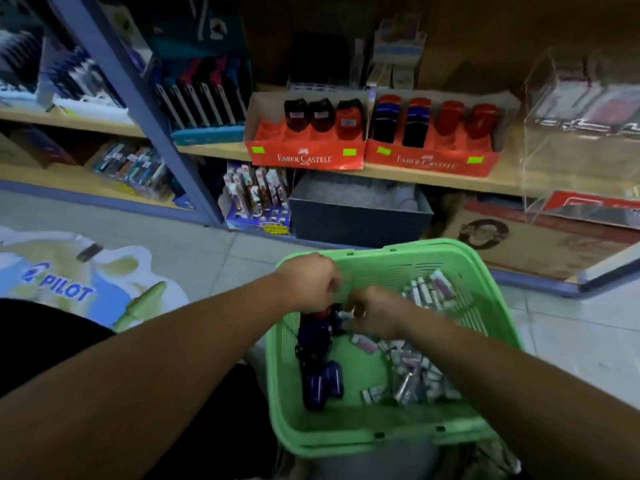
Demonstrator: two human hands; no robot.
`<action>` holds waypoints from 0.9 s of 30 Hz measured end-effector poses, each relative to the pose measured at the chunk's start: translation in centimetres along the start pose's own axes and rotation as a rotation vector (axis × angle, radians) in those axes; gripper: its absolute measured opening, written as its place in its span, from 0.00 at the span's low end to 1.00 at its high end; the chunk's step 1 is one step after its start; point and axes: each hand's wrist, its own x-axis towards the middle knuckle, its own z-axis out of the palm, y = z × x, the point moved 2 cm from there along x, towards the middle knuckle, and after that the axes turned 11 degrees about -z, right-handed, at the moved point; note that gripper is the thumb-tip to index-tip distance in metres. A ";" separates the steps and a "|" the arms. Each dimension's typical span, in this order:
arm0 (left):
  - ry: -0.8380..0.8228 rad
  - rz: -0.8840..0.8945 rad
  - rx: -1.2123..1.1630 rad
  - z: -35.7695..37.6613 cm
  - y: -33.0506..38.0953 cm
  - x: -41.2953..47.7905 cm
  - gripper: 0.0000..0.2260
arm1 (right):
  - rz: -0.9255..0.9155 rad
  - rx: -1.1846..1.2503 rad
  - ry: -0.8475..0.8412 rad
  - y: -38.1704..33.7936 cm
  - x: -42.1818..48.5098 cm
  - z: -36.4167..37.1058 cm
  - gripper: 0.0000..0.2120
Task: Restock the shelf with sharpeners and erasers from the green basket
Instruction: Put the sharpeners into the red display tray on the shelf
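The green basket (367,434) sits low in front of me. It holds dark blue sharpeners (323,384) on its left side and several wrapped erasers (412,375) on its right. Both hands are inside its far end. My left hand (308,282) is curled over a sharpener with a red top (322,313). My right hand (374,315) has curled fingers among the items; blur hides what it holds. On the shelf stand two red display boxes, the left box (304,157) and the right box (433,161), with red, black and blue sharpeners in slots.
A wooden shelf (433,180) carries the boxes, with a pen display (204,109) to the left and a clear plastic case (581,109) to the right. Below it stand a dark bin (360,220) and a cardboard box (533,244). A Pilot floor sticker (65,285) lies left.
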 end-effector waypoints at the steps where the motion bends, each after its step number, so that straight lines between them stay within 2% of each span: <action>1: -0.001 -0.021 0.047 0.7 -0.5 0.1 0.09 | 0.019 0.041 -0.011 0.7 0.3 1.9 0.19; 4: -0.056 -0.065 0.040 2.3 -2.2 0.8 0.14 | 0.089 0.301 -0.062 2.7 0.6 5.8 0.22; 6: -0.111 -0.089 0.021 3.9 -2.2 1.1 0.14 | 0.080 0.386 -0.045 3.8 0.9 6.9 0.25; 7: -0.134 -0.105 0.005 4.9 -1.8 1.2 0.14 | 0.036 0.321 0.012 4.1 1.1 7.2 0.24; 10: -0.194 -0.170 -0.160 8.7 -0.3 1.7 0.14 | -0.127 -0.156 0.284 5.4 2.5 7.9 0.20; 12: -0.173 -0.227 -0.264 11.0 -0.1 1.9 0.17 | -0.207 -0.366 0.329 6.4 3.3 8.2 0.24; 16: -0.095 -0.311 -0.321 14.0 -0.2 2.4 0.28 | -0.264 -0.484 0.126 9.3 4.3 8.3 0.37; 18: -0.076 -0.331 -0.345 14.6 -0.1 3.1 0.29 | -0.250 -0.564 0.036 10.2 4.5 8.3 0.39; 22: -0.006 -0.338 -0.277 15.6 -0.5 4.1 0.30 | -0.230 -0.634 0.083 10.6 4.6 8.4 0.35; 27: -0.049 -0.311 -0.196 17.7 -0.5 4.8 0.41 | -0.192 -0.712 0.094 11.1 4.6 8.3 0.30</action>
